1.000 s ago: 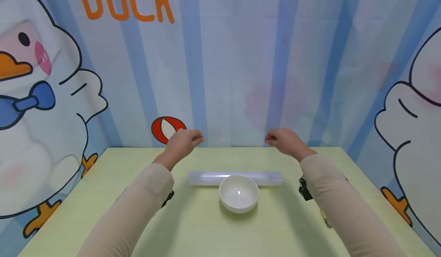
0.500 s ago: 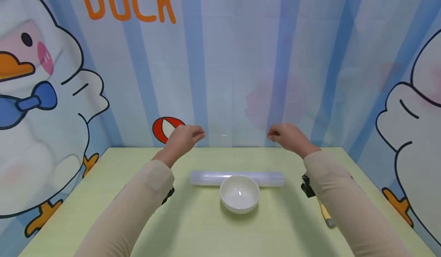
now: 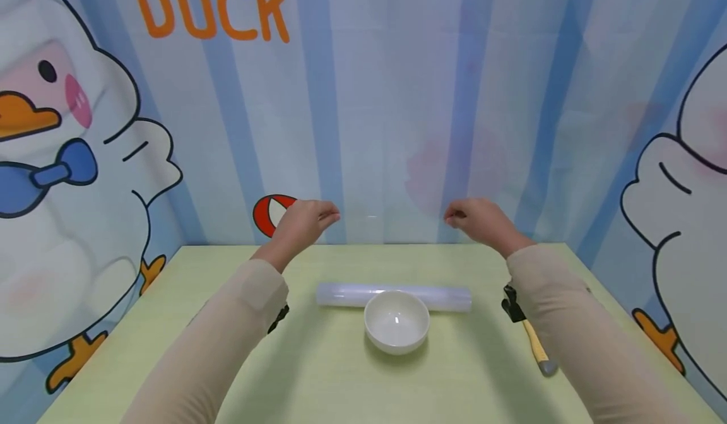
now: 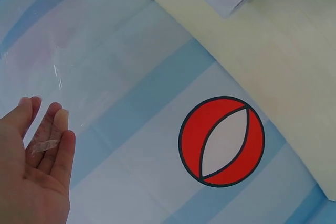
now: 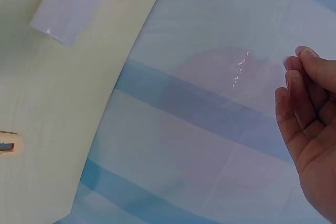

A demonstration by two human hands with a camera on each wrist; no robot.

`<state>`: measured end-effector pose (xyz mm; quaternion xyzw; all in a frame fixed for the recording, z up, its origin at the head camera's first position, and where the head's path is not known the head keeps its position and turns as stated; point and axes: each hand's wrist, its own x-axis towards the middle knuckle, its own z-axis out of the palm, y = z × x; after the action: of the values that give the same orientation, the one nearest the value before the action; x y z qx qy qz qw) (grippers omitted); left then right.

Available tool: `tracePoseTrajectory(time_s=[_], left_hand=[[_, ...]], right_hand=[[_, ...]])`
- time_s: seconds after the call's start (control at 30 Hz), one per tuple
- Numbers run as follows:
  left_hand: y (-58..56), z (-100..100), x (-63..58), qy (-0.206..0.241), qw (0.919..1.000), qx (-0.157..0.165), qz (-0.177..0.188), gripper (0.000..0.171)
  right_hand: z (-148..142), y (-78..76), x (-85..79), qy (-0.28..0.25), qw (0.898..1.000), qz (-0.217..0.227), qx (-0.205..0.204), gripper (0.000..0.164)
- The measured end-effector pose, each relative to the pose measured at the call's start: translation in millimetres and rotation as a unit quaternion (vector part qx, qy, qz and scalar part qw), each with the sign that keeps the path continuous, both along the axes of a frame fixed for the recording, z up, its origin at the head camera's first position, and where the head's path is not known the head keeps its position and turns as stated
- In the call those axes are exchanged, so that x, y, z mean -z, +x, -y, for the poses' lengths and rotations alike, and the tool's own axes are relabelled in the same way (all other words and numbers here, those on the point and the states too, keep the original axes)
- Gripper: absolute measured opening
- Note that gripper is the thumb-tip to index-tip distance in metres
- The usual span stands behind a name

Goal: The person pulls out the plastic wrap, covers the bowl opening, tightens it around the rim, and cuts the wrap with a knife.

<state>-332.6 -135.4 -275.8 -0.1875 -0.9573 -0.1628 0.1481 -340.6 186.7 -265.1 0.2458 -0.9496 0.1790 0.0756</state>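
Clear plastic wrap point(image 5: 240, 69) stretches between the two raised hands, showing mostly as glints and faint creases. My left hand point(image 3: 300, 227) pinches one side of it between thumb and fingertips; a crumpled bit of the film point(image 4: 46, 145) lies across the fingers in the left wrist view. On the other side, my right hand point(image 3: 481, 223) pinches the film with thumb and index finger, the other fingers curving loosely. Below and nearer than the hands, a plastic wrap roll point(image 3: 449, 298) lies crosswise on the table. Directly in front of it stands a white bowl point(image 3: 396, 342).
A utility knife point(image 3: 537, 348) with a yellow body and grey end lies on the pale green table point(image 3: 227, 348), partly covered by the right sleeve. Behind the table's far edge hangs a striped backdrop point(image 3: 386, 96) printed with ducks and a red ball.
Both hands have risen a little, and the right one has shifted slightly rightward. More of the utility knife shows beside the right sleeve. Bowl and roll stay in place.
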Motion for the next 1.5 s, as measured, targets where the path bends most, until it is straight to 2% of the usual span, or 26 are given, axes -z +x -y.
tracePoseTrajectory(time_s=[0.27,0.4,0.6,0.83,1.0,1.13,1.23,1.37,1.5], left_hand=[[4.1,1.4,-1.9,0.005,0.9999,-0.002,0.009,0.024],[10.0,2.4,0.5,0.007,0.9999,0.003,0.010,0.024],[29.9,5.7,6.0,0.008,0.9995,0.030,-0.006,0.022],[61.9,11.7,15.2,-0.014,0.9975,0.061,-0.034,0.017],[82.7,14.9,27.5,-0.037,0.9953,0.076,-0.048,0.015],[93.3,15.6,37.3,-0.044,0.9943,0.082,-0.053,0.014],[100.9,17.7,47.3,-0.046,0.9926,0.091,-0.066,0.013],[113.4,21.1,66.7,-0.052,0.9900,0.105,-0.078,0.012],[128.5,22.3,87.4,-0.063,0.9888,0.124,-0.054,0.011]], right_hand=[[2.2,6.2,-4.4,0.007,1.000,-0.013,-0.009,0.017],[0.6,11.6,-3.6,0.009,1.000,-0.012,-0.017,0.015],[-7.2,28.1,2.7,0.003,0.999,-0.009,-0.038,0.012],[-10.0,59.1,14.9,0.024,0.997,-0.026,-0.075,0.009],[-9.4,78.2,22.4,0.034,0.995,-0.032,-0.089,0.009],[-12.5,87.2,29.1,0.038,0.994,-0.025,-0.097,0.011],[-14.9,92.6,35.0,0.036,0.992,-0.012,-0.121,0.013],[-17.9,102.8,48.1,0.036,0.987,-0.003,-0.156,0.015],[-20.7,114.3,68.0,0.034,0.982,-0.001,-0.186,0.015]])
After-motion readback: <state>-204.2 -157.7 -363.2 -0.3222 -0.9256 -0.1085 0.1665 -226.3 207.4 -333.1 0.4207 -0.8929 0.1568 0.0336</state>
